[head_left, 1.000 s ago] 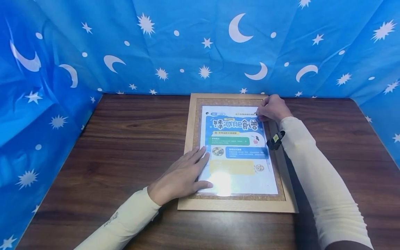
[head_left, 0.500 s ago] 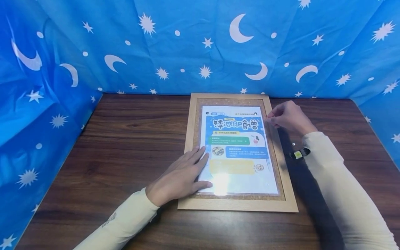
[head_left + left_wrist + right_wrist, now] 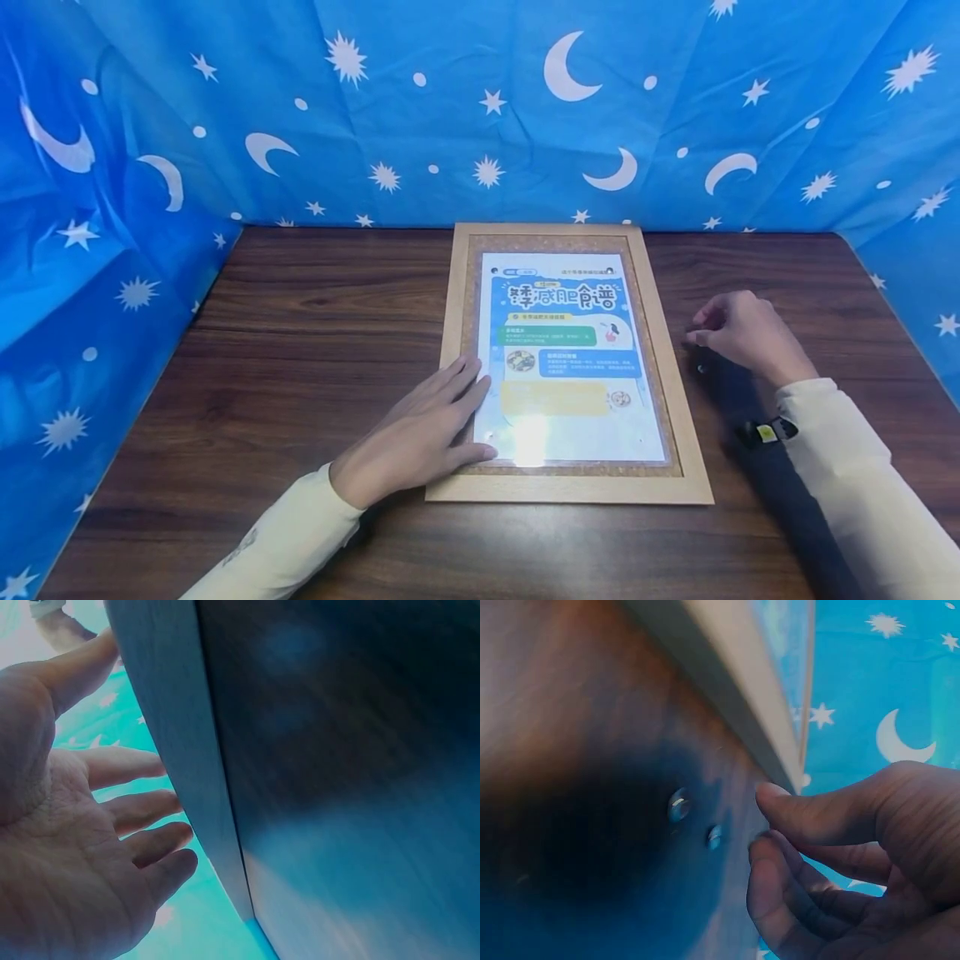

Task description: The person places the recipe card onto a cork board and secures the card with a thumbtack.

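2 small shiny pieces (image 3: 679, 805) lie just off the right hand (image 3: 750, 337), thumb and fingers narrowly apart; the left hand (image 3: 412, 429), fingers spread, is farther.

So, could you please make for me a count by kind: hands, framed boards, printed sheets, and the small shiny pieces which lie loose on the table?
Hands: 2 (left hand, right hand)
Framed board: 1
Printed sheet: 1
Small shiny pieces: 2, both seen in the right wrist view
Total: 6
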### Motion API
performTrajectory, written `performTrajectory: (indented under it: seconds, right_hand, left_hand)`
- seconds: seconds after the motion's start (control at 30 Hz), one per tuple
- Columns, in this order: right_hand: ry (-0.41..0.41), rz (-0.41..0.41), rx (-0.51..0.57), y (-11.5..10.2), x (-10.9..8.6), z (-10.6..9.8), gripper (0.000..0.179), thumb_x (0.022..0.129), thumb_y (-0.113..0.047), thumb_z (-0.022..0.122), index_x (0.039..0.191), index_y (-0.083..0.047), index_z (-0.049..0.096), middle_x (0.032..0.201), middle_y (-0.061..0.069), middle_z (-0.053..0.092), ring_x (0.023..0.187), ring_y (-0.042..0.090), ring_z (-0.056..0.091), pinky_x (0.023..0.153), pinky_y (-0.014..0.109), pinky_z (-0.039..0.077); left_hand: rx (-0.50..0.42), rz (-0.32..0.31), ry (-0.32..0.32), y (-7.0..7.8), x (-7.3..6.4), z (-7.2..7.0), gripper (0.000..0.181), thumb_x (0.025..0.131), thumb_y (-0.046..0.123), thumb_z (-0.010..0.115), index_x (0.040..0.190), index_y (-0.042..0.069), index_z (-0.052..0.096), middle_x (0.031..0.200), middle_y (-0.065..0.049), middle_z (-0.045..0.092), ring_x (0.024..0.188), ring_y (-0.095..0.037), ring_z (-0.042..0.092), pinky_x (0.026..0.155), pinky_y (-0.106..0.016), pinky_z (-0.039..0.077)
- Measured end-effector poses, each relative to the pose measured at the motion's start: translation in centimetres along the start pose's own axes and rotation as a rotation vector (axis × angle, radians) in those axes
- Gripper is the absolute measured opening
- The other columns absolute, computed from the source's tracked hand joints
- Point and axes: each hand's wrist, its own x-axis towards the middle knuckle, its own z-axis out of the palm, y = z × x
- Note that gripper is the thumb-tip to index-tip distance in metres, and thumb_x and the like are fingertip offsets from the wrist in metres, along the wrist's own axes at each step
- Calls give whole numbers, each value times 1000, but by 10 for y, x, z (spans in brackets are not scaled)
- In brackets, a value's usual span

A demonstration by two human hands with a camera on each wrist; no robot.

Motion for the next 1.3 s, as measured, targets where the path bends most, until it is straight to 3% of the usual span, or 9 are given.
performTrajectory:
  seconds: [0.37,0.57,0.7,0.83,1.0,1.3]
  right_hand:
    - [17,42,-1,17,-5,12,18,87,-17,67,90,0,66,85,15,64,76,28,55,64,38,44]
    - [80,22,13,14,-7,14,18,88,-18,66,89,0,68,84,15,65,73,27,55,60,36,44]
    - [123,-42,29,-4,-11,15,14,86,-14,66,89,0,68,82,15,65,66,25,57,55,32,48]
    - [123,-100,60,-28,-17,19,14,86,-14,67,93,-2,67,87,15,65,70,24,60,60,35,53]
    - [77,-169,87,-61,-24,27,15,87,-15,68,97,-4,70,92,12,68,77,24,61,66,36,55]
    - [-35,-291,108,-109,-31,50,9,84,-11,71,91,-6,72,85,4,69,71,14,61,63,28,51]
  left_hand:
    - [-32,-32,-19,-1,-7,1,81,85,57,58,146,10,36,156,-10,21,144,-26,10,115,-44,16]
    - [-15,-16,-20,-3,-9,2,81,86,57,57,146,7,36,155,-12,21,144,-28,12,115,-44,16]
    - [-6,-7,-14,-3,-10,3,81,86,57,57,145,7,36,155,-12,21,143,-29,13,115,-45,17]
    - [2,-14,-17,-3,-11,3,81,86,58,57,146,7,35,155,-11,21,143,-28,13,115,-44,16]
    - [13,-20,-13,-1,-11,3,81,86,58,56,145,7,36,155,-11,21,144,-27,13,115,-43,17]
    - [23,-18,-18,-1,-12,3,82,86,59,56,146,7,34,156,-11,20,143,-28,13,114,-44,18]
